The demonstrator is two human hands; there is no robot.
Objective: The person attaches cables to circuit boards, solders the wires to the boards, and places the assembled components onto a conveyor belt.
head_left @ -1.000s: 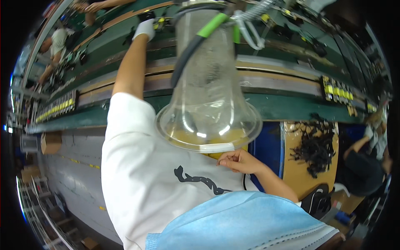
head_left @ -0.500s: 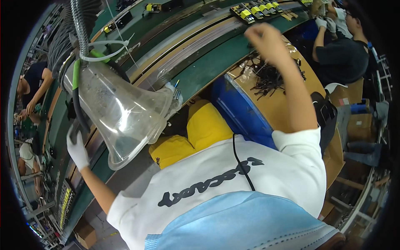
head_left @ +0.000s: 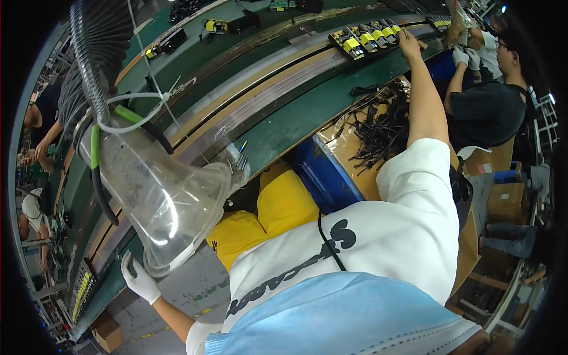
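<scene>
Clear plastic hood [head_left: 168, 204] hangs tilted before me, wide mouth toward my lap; take it as the landmark. Row of circuit boards with yellow blocks [head_left: 367, 39] sits beyond the hood and well to its right, on the far side of the bench edge. My bare right hand [head_left: 409, 47] is at that row's right end; fingers bunched, but whether they pinch a board or only rest by it, I cannot tell. My white-gloved left hand [head_left: 141, 279] is just beside the hood's mouth, on its left, thumb parted from the fingers, nothing seen between them. The hood stands between my two hands and covers part of the green bench [head_left: 275, 121] and its rails. Above the hood: a ribbed dark duct [head_left: 109, 44], a metal hose [head_left: 89, 68], a white cable tie looped at its neck. Just right of its rim, some pens [head_left: 242, 152]. Farther right, a blue crate [head_left: 328, 177], then a heap of black cables [head_left: 386, 131] on brown cardboard, lying below my right forearm. Left of the hood, near the bench's edge, a second row of yellow-topped boards [head_left: 83, 294]. Far right of the hood, a co-worker in a dark shirt [head_left: 488, 118], gloved hands raised.
</scene>
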